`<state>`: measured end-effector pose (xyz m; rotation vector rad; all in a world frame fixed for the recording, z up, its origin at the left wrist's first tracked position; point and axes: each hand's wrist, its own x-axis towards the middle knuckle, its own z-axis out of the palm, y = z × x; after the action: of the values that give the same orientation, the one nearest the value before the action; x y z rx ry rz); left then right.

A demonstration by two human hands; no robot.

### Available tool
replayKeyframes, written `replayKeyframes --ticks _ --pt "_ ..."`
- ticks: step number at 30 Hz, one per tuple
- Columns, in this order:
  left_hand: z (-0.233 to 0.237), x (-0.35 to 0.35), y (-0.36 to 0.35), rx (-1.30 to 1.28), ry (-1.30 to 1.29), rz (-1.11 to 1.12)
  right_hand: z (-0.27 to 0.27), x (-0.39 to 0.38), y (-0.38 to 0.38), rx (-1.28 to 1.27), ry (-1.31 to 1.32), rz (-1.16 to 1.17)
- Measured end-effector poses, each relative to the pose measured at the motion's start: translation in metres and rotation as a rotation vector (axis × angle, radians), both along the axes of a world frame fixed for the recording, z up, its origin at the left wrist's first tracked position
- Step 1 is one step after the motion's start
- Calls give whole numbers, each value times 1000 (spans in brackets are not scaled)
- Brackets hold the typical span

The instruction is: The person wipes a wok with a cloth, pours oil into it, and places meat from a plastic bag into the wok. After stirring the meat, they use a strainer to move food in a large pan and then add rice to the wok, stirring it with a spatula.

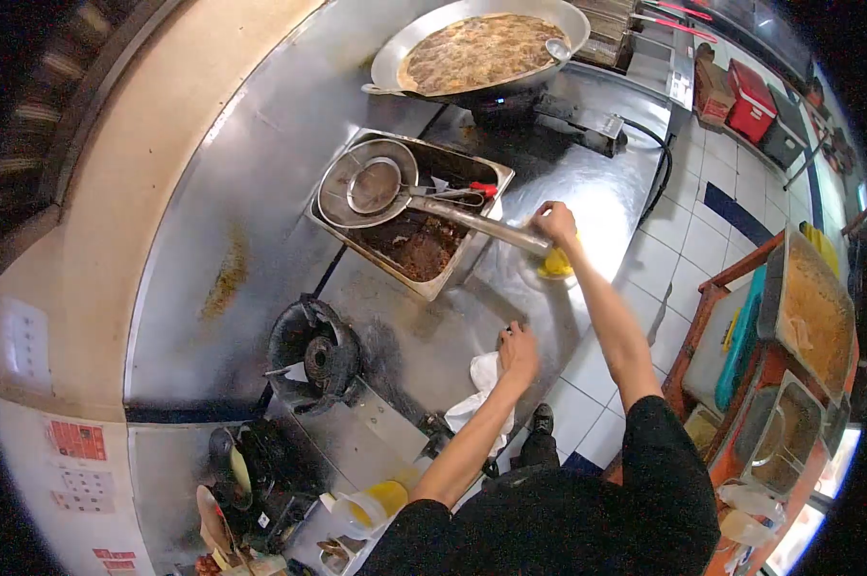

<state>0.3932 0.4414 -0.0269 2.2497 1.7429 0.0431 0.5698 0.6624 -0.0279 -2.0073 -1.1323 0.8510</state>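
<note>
My right hand [555, 223] is at the end of the long metal handle of a strainer [496, 228], its fingers curled downward. Just below it a bright yellow piece [555, 263] lies by the handle's end on the steel counter. The strainer's mesh bowl [368, 184] rests across a rectangular steel pan [433, 285] with dark brown residue. My left hand [519, 353] is closed near the counter's front edge, a small dark spot showing at its fingertips; I cannot tell what it grips. A white cloth [479, 392] hangs close beside it.
A large wok [385, 67] of bubbling brown liquid stands at the back, a ladle [557, 50] at its rim. A black burner [315, 357] sits left of my left hand. An orange rack [678, 422] with trays stands to the right on the tiled floor.
</note>
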Motion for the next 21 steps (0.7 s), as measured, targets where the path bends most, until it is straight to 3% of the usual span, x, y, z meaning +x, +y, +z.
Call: replayKeyframes --ticks 2,4,6,7,8,10,12,14,15,16,18,19,21 --pt "1 -6 5 42 -64 27 20 2 -17 242 8 117" --pt "-1 -13 10 80 -133 50 26 5 -31 321 14 164" --pt "-4 -19 13 7 -52 77 16 9 -41 815 146 93" --pt "-10 -22 14 86 -34 39 24 13 -48 767 294 176" --pt "-15 -26 23 84 -42 32 27 15 -52 766 283 172" --pt "-20 -35 39 -116 -221 42 37 23 -65 677 539 -41" --pt "-19 -52 43 -46 -272 28 46 28 -76 667 517 -74" --pt "-6 -68 41 14 -314 3 63 27 -100 582 714 -375" --pt "2 -75 31 -100 -507 65 55 27 -109 638 734 -464" --pt "15 -80 20 -217 -702 131 55 25 -122 633 722 -471" --pt "68 -82 -3 -250 -685 145 52 12 -162 520 914 -440" --pt "88 -85 -5 -237 -598 41 36 7 -179 468 1102 -387" --pt "97 -98 -3 -96 -502 -165 47 -17 -221 347 1219 -264"
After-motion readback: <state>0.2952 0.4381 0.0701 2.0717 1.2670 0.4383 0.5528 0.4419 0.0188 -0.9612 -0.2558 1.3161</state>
